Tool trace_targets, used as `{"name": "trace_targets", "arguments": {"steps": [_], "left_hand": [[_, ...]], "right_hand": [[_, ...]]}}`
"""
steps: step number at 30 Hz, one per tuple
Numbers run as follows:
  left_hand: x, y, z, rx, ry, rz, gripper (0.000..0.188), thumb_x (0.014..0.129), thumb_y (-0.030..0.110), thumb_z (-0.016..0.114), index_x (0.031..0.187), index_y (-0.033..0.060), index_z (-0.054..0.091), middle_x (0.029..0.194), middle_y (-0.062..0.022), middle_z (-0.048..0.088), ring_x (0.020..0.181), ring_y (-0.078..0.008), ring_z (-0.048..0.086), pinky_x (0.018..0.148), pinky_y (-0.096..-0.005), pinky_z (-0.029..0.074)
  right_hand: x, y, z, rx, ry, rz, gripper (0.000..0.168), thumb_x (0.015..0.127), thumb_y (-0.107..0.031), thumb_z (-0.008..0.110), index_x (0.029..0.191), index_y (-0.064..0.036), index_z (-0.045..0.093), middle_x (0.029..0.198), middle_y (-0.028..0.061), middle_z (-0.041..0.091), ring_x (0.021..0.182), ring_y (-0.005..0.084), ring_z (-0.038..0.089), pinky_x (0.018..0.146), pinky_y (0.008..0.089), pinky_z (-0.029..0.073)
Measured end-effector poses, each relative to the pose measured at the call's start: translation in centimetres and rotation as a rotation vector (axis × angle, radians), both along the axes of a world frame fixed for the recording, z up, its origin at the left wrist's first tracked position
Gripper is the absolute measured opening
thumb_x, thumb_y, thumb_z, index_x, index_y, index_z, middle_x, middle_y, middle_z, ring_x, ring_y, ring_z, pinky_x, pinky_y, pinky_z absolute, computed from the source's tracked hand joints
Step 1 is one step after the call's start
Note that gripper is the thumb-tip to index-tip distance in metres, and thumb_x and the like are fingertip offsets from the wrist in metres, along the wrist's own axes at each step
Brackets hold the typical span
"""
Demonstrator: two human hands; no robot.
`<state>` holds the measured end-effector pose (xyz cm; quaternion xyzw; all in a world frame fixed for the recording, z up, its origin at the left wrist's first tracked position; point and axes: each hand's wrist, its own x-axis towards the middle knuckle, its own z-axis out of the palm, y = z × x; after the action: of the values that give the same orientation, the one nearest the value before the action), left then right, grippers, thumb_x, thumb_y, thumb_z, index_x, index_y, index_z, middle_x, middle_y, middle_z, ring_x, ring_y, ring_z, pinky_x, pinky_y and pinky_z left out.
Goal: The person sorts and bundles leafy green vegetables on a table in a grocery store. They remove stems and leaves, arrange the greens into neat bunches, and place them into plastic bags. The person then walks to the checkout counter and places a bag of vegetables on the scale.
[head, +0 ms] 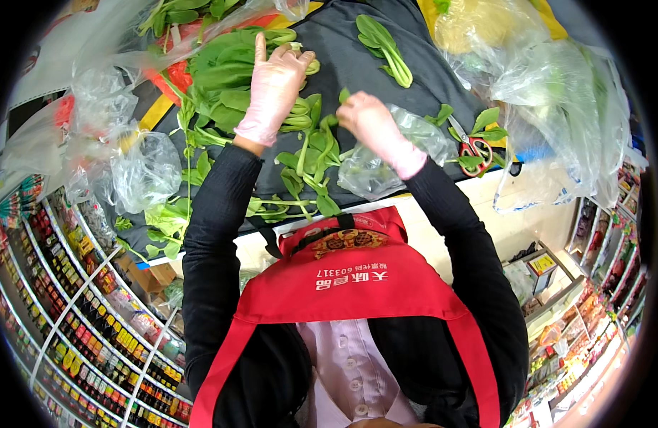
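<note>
My left hand (278,85), in a thin translucent glove, lies over a pile of bok choy (216,72). Its thumb and fingers bend around the pale stem base of one bok choy (295,46), partly hidden by them. To the right, my gloved right hand (374,125) has its fingers pinched together, and a small green leaf (344,95) pokes out of them. Loose leaves and stems (313,155) lie between and below my hands. Under my right wrist is a crumpled clear plastic bag (371,174). A single bok choy (385,51) lies apart on the dark cloth (329,32).
Red-handled scissors (472,150) lie among leaves near the table's right edge. Large clear plastic bags (564,107) bulge at the right, and more crumpled bags (147,171) hang at the left. Stocked store shelves (88,321) stand behind me on the left.
</note>
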<state>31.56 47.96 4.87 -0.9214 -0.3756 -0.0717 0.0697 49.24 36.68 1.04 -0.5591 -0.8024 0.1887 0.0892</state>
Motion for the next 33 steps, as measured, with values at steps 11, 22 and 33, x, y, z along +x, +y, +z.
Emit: {"name": "trace_targets", "arguments": {"steps": [11, 22, 33], "left_hand": [[-2.8, -7.3, 5.4, 0.067, -0.350, -0.347, 0.048, 0.066, 0.015, 0.068, 0.111, 0.0300, 0.064, 0.110, 0.0127, 0.063, 0.092, -0.0129, 0.057, 0.086, -0.0330, 0.045], [-3.3, -11.9, 3.2, -0.109, -0.888, -0.062, 0.042, 0.066, -0.007, 0.066, 0.105, 0.0063, 0.059, 0.102, -0.0124, 0.060, 0.099, -0.0305, 0.058, 0.087, -0.0381, 0.049], [0.1, -10.7, 3.3, -1.522, -1.897, 0.119, 0.058, 0.083, 0.000, 0.066, 0.134, 0.0012, 0.039, 0.128, -0.0091, 0.051, 0.120, -0.0182, 0.047, 0.104, -0.0337, 0.037]], "right_hand": [[-2.0, -0.5, 6.3, -0.889, 1.713, -0.367, 0.052, 0.095, -0.047, 0.045, 0.117, -0.001, 0.056, 0.104, 0.0063, 0.064, 0.094, 0.0140, 0.061, 0.079, 0.0293, 0.048], [-2.9, -1.3, 7.7, -0.554, 1.604, -0.546, 0.034, 0.081, -0.006, 0.070, 0.112, 0.002, 0.059, 0.096, 0.0065, 0.064, 0.088, 0.0115, 0.059, 0.079, 0.0239, 0.048], [-4.3, -2.0, 8.0, 0.439, 0.624, -0.295, 0.046, 0.063, -0.001, 0.075, 0.106, -0.008, 0.060, 0.107, 0.0070, 0.056, 0.101, 0.0284, 0.054, 0.087, 0.0350, 0.045]]}}
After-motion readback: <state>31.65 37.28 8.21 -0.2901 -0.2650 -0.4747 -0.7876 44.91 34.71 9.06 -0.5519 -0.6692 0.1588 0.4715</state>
